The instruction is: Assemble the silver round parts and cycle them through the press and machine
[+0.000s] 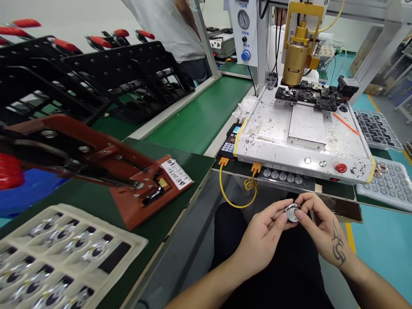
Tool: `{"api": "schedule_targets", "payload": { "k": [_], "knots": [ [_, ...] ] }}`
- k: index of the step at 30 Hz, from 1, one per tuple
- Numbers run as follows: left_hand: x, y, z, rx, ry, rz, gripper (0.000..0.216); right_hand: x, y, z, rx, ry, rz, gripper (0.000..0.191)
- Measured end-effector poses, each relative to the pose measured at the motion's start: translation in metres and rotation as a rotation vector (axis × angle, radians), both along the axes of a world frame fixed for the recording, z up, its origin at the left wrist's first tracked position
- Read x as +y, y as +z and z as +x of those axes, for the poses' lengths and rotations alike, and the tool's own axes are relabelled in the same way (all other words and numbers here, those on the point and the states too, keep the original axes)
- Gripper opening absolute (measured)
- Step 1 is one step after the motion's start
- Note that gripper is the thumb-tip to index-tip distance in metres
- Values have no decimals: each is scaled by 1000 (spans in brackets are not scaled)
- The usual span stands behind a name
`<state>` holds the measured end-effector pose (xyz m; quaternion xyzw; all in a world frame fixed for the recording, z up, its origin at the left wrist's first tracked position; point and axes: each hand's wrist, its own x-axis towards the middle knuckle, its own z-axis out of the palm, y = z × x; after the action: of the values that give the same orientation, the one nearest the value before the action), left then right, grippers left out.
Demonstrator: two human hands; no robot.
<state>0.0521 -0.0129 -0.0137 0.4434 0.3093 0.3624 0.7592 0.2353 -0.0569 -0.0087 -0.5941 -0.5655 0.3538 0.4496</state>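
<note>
1. Workpiece: the round disc (292, 213) sits between the fingertips of the left hand (262, 240) and the right hand (322, 231), above the dark trousers (289, 270); both sets of fingers are narrowed, pinching its rim, with the right thumb overlapping the near face.
2. Hidden or cut off: the fingers cover the disc's underside and parts of its rim; far left of the fingers, the cream tray (137, 243) with shiny metal parts runs out of view; the red fixture (127, 212), between tray and fingers, has a blurred handle cut off by the left edge; a person in a white top (169, 25), beyond the fingers, is cut off by the top edge.
3. Markings: fine print on the disc is too small to read; the white label (176, 173) on the red fixture bears illegible handwriting; the panel (249, 40) far beyond the fingers reads 气压表 above a round gauge (243, 19).
4. Surroundings: the white machine base (273, 133) stands directly beyond the fingers; its red button (341, 168) lies beyond and right; above it hangs a brass-coloured cylinder (293, 64), over black fixture blocks (310, 96); a yellow cable (236, 206) loops left of the fingers; a clear tray (363, 189) of round pieces lies to their right; black racks (122, 64) stand far left.
</note>
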Motion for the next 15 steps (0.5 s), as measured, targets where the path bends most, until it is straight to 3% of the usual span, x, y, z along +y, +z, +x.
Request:
{"api": "schedule_targets", "payload": {
  "k": [8, 10, 12, 15],
  "knots": [
    [-2, -15, 0, 236, 86, 291, 33, 5, -12, 2, -260, -39, 162, 16],
    [3, -12, -6, 311, 42, 386, 34, 8, -15, 5, -271, 46, 170, 8],
    [9, -6, -14, 379, -42, 456, 40, 12, -16, 5, -285, 167, 206, 13],
    [17, 3, -25, 361, -49, 399, 45, 20, -16, -1, -192, 187, 229, 8]
  ]
}}
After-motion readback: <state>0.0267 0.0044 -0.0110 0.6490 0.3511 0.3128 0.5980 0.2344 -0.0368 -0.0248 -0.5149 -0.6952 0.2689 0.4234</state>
